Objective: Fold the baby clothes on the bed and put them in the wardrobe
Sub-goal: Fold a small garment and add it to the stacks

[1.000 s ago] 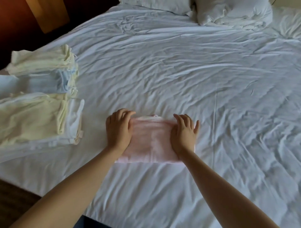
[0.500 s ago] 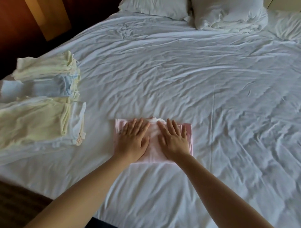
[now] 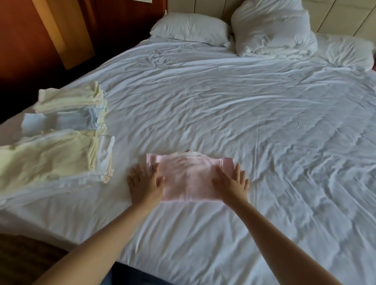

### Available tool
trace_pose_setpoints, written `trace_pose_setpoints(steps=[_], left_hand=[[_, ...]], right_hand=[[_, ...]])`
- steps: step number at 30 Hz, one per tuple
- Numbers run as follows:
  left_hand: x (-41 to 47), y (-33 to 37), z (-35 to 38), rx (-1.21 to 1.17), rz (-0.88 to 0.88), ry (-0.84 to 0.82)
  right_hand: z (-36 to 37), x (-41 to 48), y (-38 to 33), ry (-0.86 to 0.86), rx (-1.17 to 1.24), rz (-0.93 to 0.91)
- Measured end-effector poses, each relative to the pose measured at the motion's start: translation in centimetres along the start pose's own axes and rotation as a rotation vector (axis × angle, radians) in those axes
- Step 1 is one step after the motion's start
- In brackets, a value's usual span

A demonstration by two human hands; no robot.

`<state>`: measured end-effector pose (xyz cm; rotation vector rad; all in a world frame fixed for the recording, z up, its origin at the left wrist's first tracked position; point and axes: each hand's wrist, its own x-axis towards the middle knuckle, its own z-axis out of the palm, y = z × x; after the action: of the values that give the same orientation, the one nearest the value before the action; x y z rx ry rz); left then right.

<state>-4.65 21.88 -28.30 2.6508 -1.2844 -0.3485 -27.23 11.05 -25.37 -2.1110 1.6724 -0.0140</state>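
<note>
A wide bed in wrinkled white sheets fills the room, pillows by the headboard. Folded baby clothes lie stacked at its left edge. Left hand and right hand, fingers straight, press a folded pink garment flat.

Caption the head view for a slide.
Left hand and right hand press a pink garment on the bed near stacked clothes.

No text, label, brand or number legible anywhere, tiny dark mark near the left edge of the folded pale pink baby garment too blurred to read, pale sheet of paper on the wooden wall cut off by the frame's top edge
</note>
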Motion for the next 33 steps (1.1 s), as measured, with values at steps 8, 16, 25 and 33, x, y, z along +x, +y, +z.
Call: trace_pose_setpoints(steps=[8, 16, 25, 33], left_hand=[[0.4, 1.0, -2.6, -0.312, -0.019, -0.008], [0.8, 0.4, -3.5, -0.693, 0.078, -0.004], [-1.9, -3.2, -10.5, -0.873, 0.145, 0.306], [-3.3, -13.9, -19.0, -0.863, 0.056, 0.514]], right_hand=[[-1.4, 0.3, -0.7, -0.014, 0.122, 0.061], [-4.0, 0.0, -2.2, 0.059, 0.274, -0.080], [-7.7, -4.0, -8.4, 0.199, 0.560, -0.248], [-6.8, -6.2, -21.1, 0.147, 0.697, -0.481]])
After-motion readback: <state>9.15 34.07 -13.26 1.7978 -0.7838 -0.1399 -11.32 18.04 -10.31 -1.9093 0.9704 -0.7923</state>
